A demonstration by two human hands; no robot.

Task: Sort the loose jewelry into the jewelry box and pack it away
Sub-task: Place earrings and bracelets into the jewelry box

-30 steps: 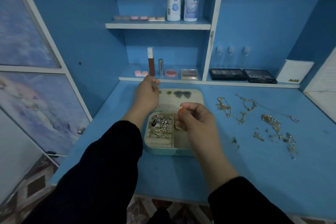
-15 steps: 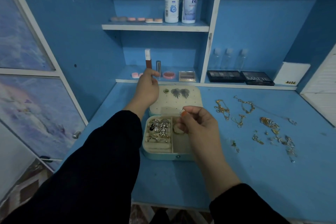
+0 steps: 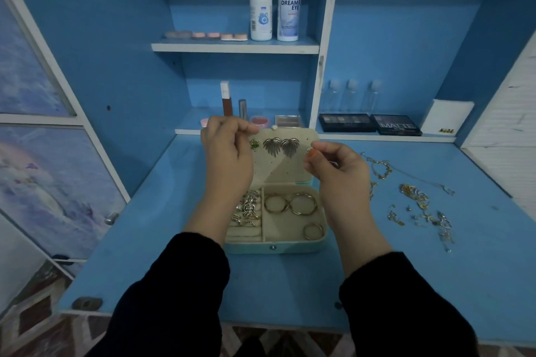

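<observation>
**Both hands raised at the open jewelry box**

In front of the jewelry box (image 3: 275,249), a wide strip of blue table (image 3: 261,284) reaches the near edge. In the box's right compartment lie 3 hoops (image 3: 302,203), with rings (image 3: 249,209) in its left rolls. Over the box, our left hand (image 3: 229,159) grips the upright lid (image 3: 278,174) at its top left corner. Our right hand (image 3: 339,171) pinches a small silver piece (image 3: 309,151) at the lid's right edge. Right of the box, loose jewelry (image 3: 417,203) lies scattered. The shelf edge (image 3: 377,137) runs just behind.

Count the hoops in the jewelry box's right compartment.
3. Two larger hoops lie side by side at the back of the compartment; a smaller hoop lies front right. The right hand overlaps its edge, so another may be hidden.
</observation>
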